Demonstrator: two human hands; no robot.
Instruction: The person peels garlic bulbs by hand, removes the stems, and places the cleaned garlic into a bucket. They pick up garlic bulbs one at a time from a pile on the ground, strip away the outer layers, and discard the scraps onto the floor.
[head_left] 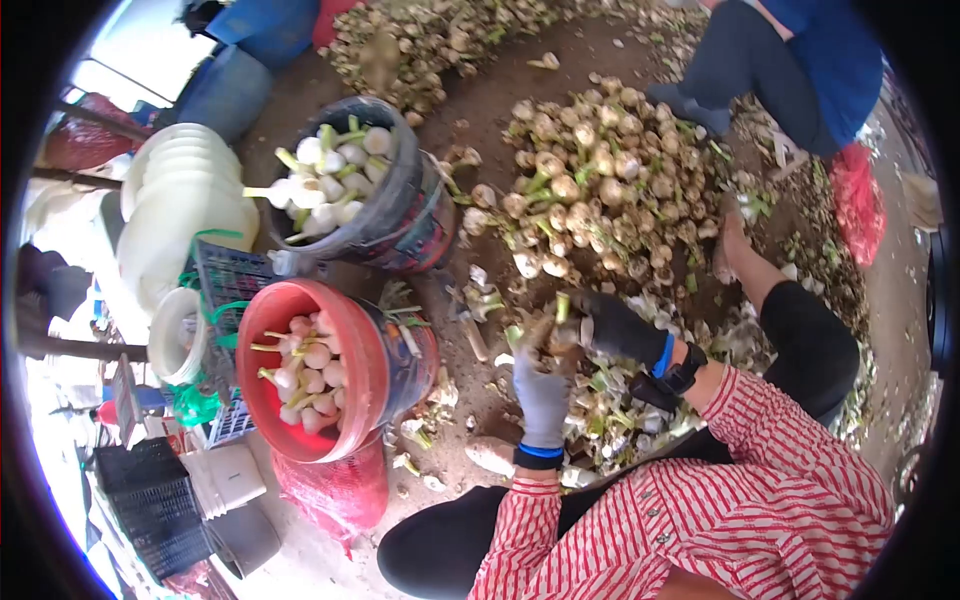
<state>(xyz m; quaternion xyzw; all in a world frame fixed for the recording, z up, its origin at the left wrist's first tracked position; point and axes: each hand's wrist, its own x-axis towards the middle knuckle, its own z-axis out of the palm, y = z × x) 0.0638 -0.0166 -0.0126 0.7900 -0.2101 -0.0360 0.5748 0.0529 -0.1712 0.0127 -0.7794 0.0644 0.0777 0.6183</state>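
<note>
My left hand (543, 395), in a grey glove with soiled fingertips, is closed around a garlic bulb with a short green stem (562, 306). The dark-gloved fingers of my right hand (622, 330) close on the same bulb from the other side. Most of the bulb is hidden by the gloves; a small pale patch shows between them. Beneath both hands lies a litter of peelings and cut leaves (610, 410). Just beyond is a big heap of unpeeled garlic (600, 180), brown and dirty, some with green stems.
To the left stand a red-lined bucket (262, 310) and a dark bucket (400, 150), both holding cleaned white garlic. A red mesh sack (335, 495) sits beside the nearer one. Stacked pale tubs (190, 200) and crates (145, 500) are farther left. Another person's leg (740, 60) rests at upper right.
</note>
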